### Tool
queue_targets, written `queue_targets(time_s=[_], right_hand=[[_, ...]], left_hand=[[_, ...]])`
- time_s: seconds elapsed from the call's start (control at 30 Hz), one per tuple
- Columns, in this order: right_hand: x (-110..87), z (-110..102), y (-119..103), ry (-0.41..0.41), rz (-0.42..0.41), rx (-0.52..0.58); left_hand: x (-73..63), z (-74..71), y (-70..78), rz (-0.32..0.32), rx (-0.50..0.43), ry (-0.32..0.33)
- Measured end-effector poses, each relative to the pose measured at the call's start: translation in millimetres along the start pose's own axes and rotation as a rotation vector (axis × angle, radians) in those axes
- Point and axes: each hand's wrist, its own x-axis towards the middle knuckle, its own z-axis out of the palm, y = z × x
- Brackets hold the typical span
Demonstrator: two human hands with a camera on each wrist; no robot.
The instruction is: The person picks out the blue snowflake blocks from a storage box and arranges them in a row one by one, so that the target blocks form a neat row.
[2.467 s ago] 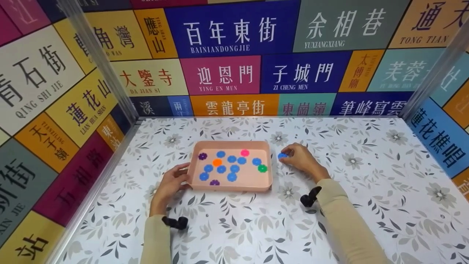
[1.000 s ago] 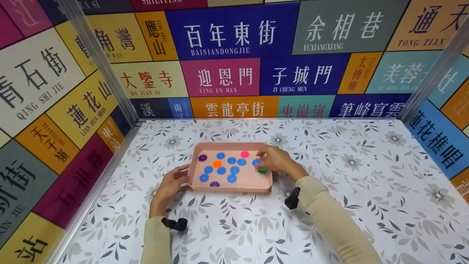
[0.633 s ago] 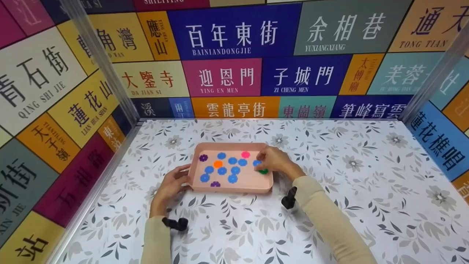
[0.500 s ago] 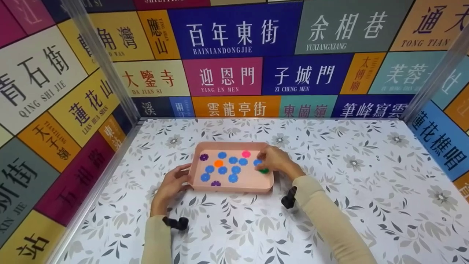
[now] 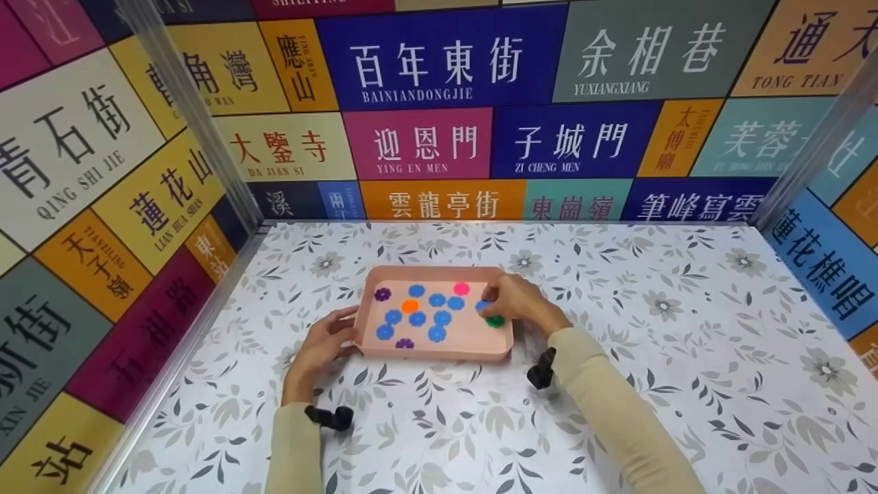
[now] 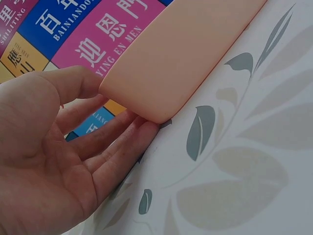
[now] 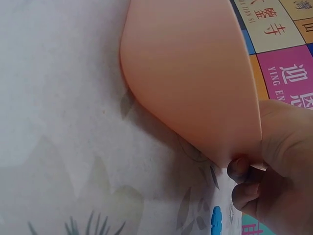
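Observation:
A pink tray (image 5: 466, 344) with several flower-shaped plastic discs stands on the table. My left hand (image 5: 328, 341) holds its left end; in the left wrist view thumb and fingertips touch the corner. My right hand (image 5: 519, 302) reaches over the right wall, thumb and index finger round a blue disc (image 5: 482, 306) inside. Lifted or lying, I cannot tell. In the right wrist view, curled fingers (image 7: 246, 194) sit outside the wall. Beside the pinched disc lies a green disc (image 5: 494, 321), partly covered. Near the far side is a pink disc (image 5: 461, 289); an orange disc (image 5: 409, 306) lies further left.
Another blue disc (image 7: 216, 220) sits on the table just outside the tray, hidden behind my hand in the head view. A floral cloth (image 5: 439, 439) covers the table. Panels printed with street names (image 5: 439, 65) enclose the back and sides.
My right hand has moved left from beside the tray, where it held a blue disc, into the tray's right end. For the last second it has stayed there. My left hand has not moved.

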Motion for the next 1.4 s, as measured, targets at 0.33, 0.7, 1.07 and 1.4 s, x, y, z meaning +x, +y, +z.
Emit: queue_targets(time_s=[0.33, 0.7, 1.07, 1.4], right_hand=[[2.1, 0.3, 2.3, -0.015, -0.005, -0.023], [4.1, 3.5, 2.9, 0.013, 0.007, -0.094], [2.8, 4.1, 2.5, 0.112, -0.087, -0.19], [0.4, -4.1, -1.7, 0.145, -0.093, -0.16]], left_hand=[[-1.4, 1.1, 0.8, -0.001, -0.009, 0.005], [0.2, -0.1, -0.9, -0.018, -0.003, -0.001], [0.2, -1.4, -2.1, 0.05, -0.049, -0.021], [1.1, -1.6, -2.0, 0.009, -0.008, -0.001]])
